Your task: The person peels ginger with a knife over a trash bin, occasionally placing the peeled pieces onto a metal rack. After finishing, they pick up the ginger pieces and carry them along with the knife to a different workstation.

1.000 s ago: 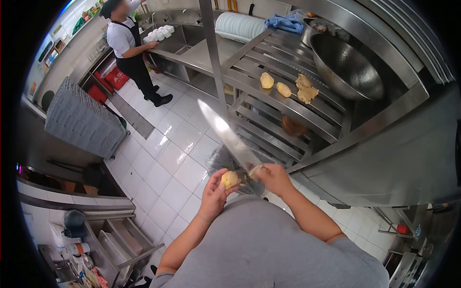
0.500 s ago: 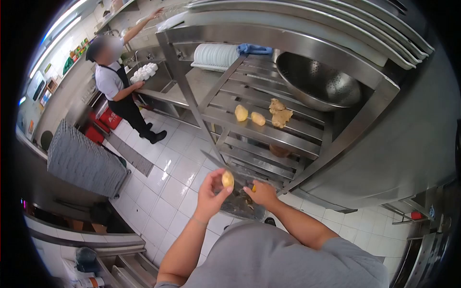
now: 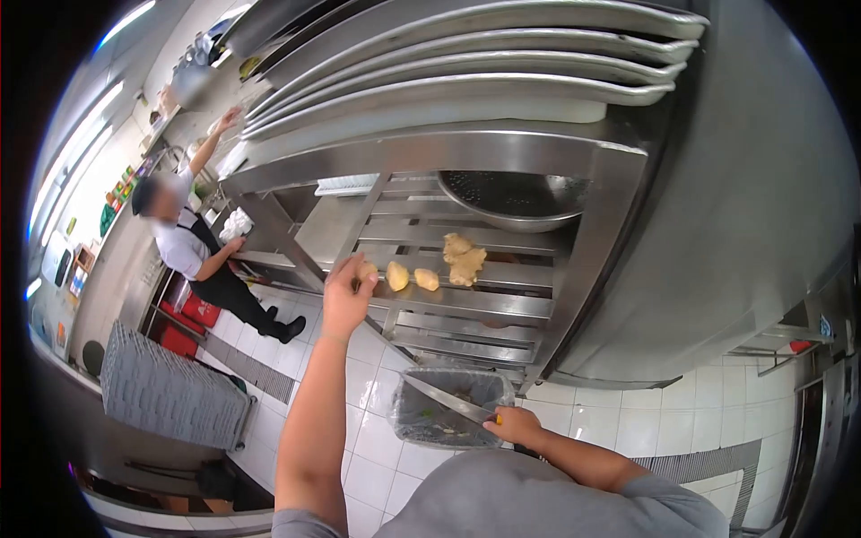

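My left hand (image 3: 346, 296) reaches to the left edge of the slatted metal shelf (image 3: 502, 307), its fingers closed around a peeled ginger piece (image 3: 367, 270), partly hidden by them. Just right of it lie two more pale yellow peeled ginger pieces (image 3: 397, 276) (image 3: 427, 280). Beyond these rests a knobbly brown ginger root (image 3: 464, 260). Lower down, my right hand (image 3: 517, 425) grips a knife (image 3: 448, 400) with a yellow-marked handle. Its long blade points up and left above a lined waste bin (image 3: 413, 430) holding scraps.
A metal colander (image 3: 529, 211) sits at the back of the shelf. Large trays (image 3: 466, 94) are stacked overhead. To the left, a person (image 3: 211, 242) in a black apron stands at a sink. A stack of grey trays (image 3: 175, 386) stands on the tiled floor.
My left hand has moved up and forward to the shelf with the ginger piece. My right hand and knife are lower right, over the bin. The view has shifted.
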A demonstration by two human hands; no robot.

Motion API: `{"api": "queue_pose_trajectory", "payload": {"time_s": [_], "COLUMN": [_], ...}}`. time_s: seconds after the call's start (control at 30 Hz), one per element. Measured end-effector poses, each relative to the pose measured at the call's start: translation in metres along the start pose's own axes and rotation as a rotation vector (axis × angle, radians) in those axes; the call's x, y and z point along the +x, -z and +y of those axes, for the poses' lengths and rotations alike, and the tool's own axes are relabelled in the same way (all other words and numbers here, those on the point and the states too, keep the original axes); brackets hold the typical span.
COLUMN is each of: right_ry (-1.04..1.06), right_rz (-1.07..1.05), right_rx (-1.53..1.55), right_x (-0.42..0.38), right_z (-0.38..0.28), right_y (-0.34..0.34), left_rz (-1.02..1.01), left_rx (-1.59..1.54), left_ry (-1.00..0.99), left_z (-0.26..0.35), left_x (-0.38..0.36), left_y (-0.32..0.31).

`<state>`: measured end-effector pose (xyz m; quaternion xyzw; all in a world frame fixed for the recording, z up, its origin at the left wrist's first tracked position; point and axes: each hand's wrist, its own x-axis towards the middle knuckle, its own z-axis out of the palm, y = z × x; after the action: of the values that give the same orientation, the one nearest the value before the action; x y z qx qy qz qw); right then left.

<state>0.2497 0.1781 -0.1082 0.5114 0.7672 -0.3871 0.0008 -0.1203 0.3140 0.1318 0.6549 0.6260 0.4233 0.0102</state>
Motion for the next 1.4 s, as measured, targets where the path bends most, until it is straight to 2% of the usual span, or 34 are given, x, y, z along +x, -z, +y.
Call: {"api": "queue_pose_trajectory", "payload": {"time_s": [0.03,0.13,0.2,0.27,0.3,0.37,0.4,0.47,0.6,0.67,0.7,0.77,0.8,0.87,0.93,1.0,1.07,1.13,1.2,1.33,1.4], "right_ry": [-0.006,-0.054,-0.090,-0.075,-0.063,-0.072,-0.089,-0.085,-0.063,-0.044,-0.029,-0.048,-0.075,-0.040,0.002,0.178,0.186,0.185,0.225,0.250,0.238], "right_rz": [0.008,0.022,-0.001,0.020,0.036,0.025,0.009,0.008,0.052,0.107,0.159,0.091,0.025,0.065,0.099,0.062,-0.014,-0.095,-0.046,-0.096,-0.113], "right_rx": [0.015,0.084,0.081,0.091,0.102,0.090,0.081,0.080,0.106,0.089,0.071,0.057,0.049,0.048,0.043,0.153,0.214,0.268,0.243,0.426,0.473], "right_x": [-0.001,-0.010,-0.013,-0.012,-0.013,-0.011,-0.011,-0.012,-0.020,-0.022,-0.025,-0.027,-0.028,-0.025,-0.021,-0.021,-0.019,-0.018,-0.021,-0.043,-0.048], "right_z": [0.005,0.014,0.016,0.021,0.023,0.021,0.020,0.021,0.028,0.038,0.037,0.035,0.033,0.037,0.040,0.039,0.035,0.024,0.005,-0.075,-0.104], "right_y": [-0.001,0.000,0.004,0.000,-0.001,0.002,0.004,0.009,0.005,-0.003,-0.002,0.005,0.010,0.002,0.000,0.000,-0.001,0.006,0.016,0.060,0.071], "left_rz": [0.096,0.138,0.070,-0.162,-0.157,-0.338,-0.333,-0.540,-0.516,-0.285,-0.281,-0.068,-0.056,-0.074,-0.060,-0.042,0.055,0.127,0.209,0.229,0.130], "left_rx": [0.135,0.142,0.120,-0.003,-0.003,0.148,0.147,0.207,0.043,0.021,0.026,-0.099,-0.095,-0.569,-0.914,-1.219,-1.368,-1.408,-1.451,-1.417,-1.452], "left_ry": [-0.066,-0.113,-0.155,-0.154,-0.155,-0.003,-0.006,-0.037,0.064,0.037,0.044,0.019,0.027,0.248,0.344,0.430,0.634,0.720,0.805,0.864,0.795], "left_z": [0.002,0.034,0.064,0.090,0.099,0.109,0.111,0.118,0.106,0.116,0.111,0.102,0.101,0.102,0.088,0.089,0.098,0.105,0.107,0.108,0.112], "left_x": [0.001,0.008,0.023,0.040,0.049,0.068,0.076,0.088,0.096,0.088,0.082,0.071,0.059,0.019,-0.042,-0.114,-0.184,-0.241,-0.281,-0.334,-0.345], "left_y": [-0.001,-0.007,-0.018,-0.036,-0.049,-0.074,-0.080,-0.090,-0.090,-0.068,-0.061,-0.043,-0.030,-0.001,0.018,0.034,0.043,0.049,0.051,0.048,0.046]}}
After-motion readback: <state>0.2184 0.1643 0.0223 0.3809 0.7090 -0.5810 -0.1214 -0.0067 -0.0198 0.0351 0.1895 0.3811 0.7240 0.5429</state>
